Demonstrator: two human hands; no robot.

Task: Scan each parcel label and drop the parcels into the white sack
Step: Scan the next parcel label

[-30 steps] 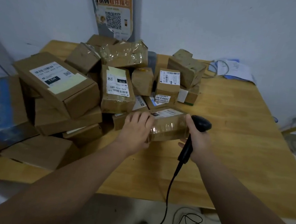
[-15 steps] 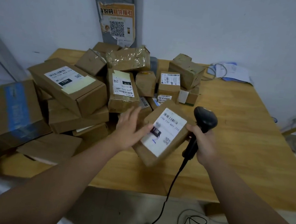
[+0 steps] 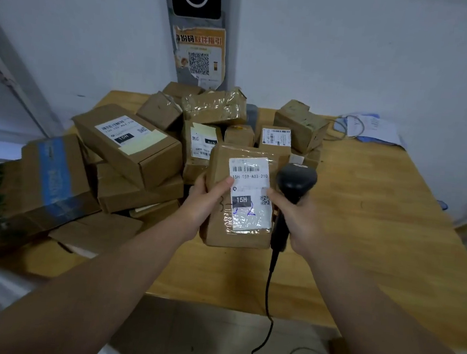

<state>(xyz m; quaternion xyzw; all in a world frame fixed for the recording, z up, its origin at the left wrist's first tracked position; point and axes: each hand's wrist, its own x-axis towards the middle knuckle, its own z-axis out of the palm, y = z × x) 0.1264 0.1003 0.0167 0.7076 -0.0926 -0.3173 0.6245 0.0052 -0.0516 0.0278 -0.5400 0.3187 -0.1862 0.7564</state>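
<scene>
A taped brown parcel (image 3: pixel 235 234) stands tilted up over the table's front middle, its white label (image 3: pixel 249 192) facing me. My left hand (image 3: pixel 205 202) grips its left edge, thumb on the label. My right hand (image 3: pixel 298 220) grips the handle of a black corded barcode scanner (image 3: pixel 294 182), whose head sits beside the parcel's upper right corner; that hand's fingers touch the parcel's right edge. A pile of several brown parcels (image 3: pixel 127 143) covers the table's left and back. No white sack is in view.
The wooden table (image 3: pixel 379 219) has bare surface on its right half. Papers and a cable (image 3: pixel 371 130) lie at the back right corner. The scanner's cord (image 3: pixel 268 308) hangs over the front edge to the floor. A wall device with a QR poster (image 3: pixel 199 56) hangs behind.
The parcel was lifted off the table and turned upright so its label faces me. My left hand shifted to grip its left edge; the scanner stayed alongside on the right.
</scene>
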